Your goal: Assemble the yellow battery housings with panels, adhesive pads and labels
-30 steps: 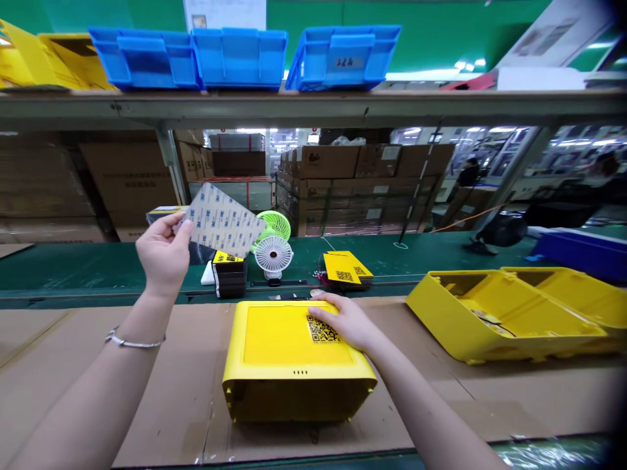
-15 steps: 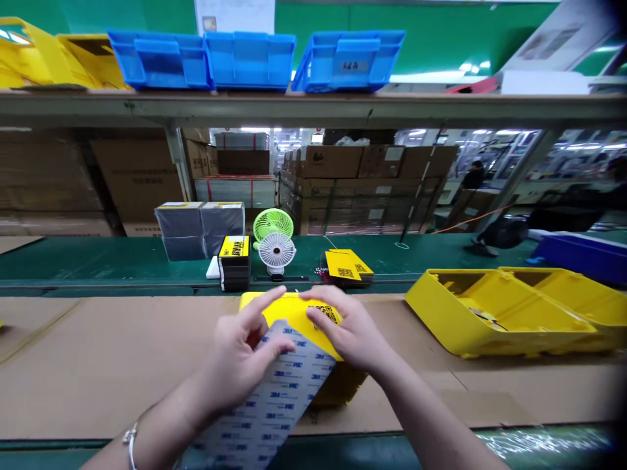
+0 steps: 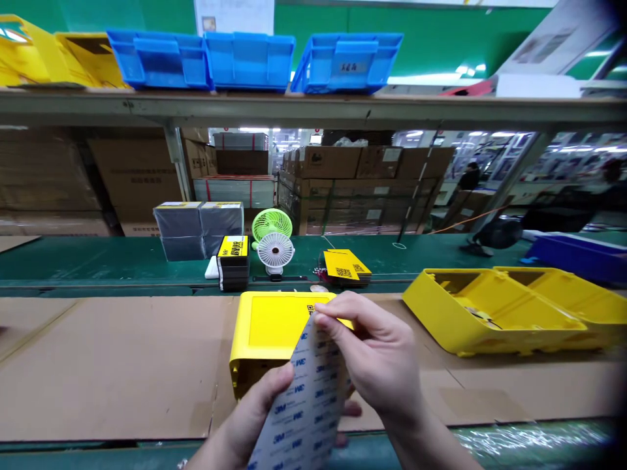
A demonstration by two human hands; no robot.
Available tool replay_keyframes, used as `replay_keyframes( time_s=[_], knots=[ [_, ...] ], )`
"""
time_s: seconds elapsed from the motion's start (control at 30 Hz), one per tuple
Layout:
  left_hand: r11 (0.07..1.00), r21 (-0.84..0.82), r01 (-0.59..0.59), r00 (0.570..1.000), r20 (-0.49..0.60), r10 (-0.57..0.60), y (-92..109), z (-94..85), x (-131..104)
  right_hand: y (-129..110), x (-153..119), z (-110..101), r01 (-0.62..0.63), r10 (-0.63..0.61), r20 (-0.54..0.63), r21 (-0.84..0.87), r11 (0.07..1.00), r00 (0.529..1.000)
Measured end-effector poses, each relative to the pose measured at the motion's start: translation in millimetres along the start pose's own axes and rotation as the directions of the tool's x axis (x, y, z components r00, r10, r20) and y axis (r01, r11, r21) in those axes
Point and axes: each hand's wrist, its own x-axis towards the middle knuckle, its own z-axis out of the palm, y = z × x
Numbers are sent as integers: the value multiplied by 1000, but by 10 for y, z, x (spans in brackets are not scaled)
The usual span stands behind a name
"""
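Observation:
A white 3M-printed adhesive-backed sheet (image 3: 301,411) is tilted up in front of me. My left hand (image 3: 262,411) grips it low, thumb on the printed face and fingers behind. My right hand (image 3: 379,352) pinches its top corner between thumb and forefinger. Just beyond stands a yellow plastic housing (image 3: 269,320) on the cardboard, its flat top facing up and an open side towards me. Part of a printed QR code shows near the right fingertips. The sheet and right hand hide the housing's right side.
Two open yellow housings (image 3: 494,320) lie at the right. Behind are a white fan (image 3: 275,253), a green fan (image 3: 272,222), a stack of yellow cards (image 3: 347,264) and a black-and-yellow stack (image 3: 234,264). Blue bins (image 3: 249,62) line the overhead shelf (image 3: 294,111).
The sheet has come off the housing's top and tilted up towards me. My left hand has moved down to its lower part. My right hand has closed on its top corner.

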Motion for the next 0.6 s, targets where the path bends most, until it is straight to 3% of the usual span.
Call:
replay_keyframes(
  time_s=[0.1, 0.27, 0.47, 0.6],
  knots=[
    [987, -127, 98, 995, 27, -95, -167, -103, 23, 31, -41, 71, 110, -114, -33, -93, 990, 993],
    [980, -199, 26, 999, -38, -34, -179, -148, 50, 50, -102, 92, 292, -298, -9, -186, 938, 954],
    [968, -239, -80, 995, -80, 63, -41, -110, 30, -25, -87, -5, 328, -317, 82, -202, 923, 945],
    [981, -193, -35, 997, -80, 20, -106, -182, -17, -8, -26, -5, 240, -218, 116, -237, 941, 969]
  ],
)
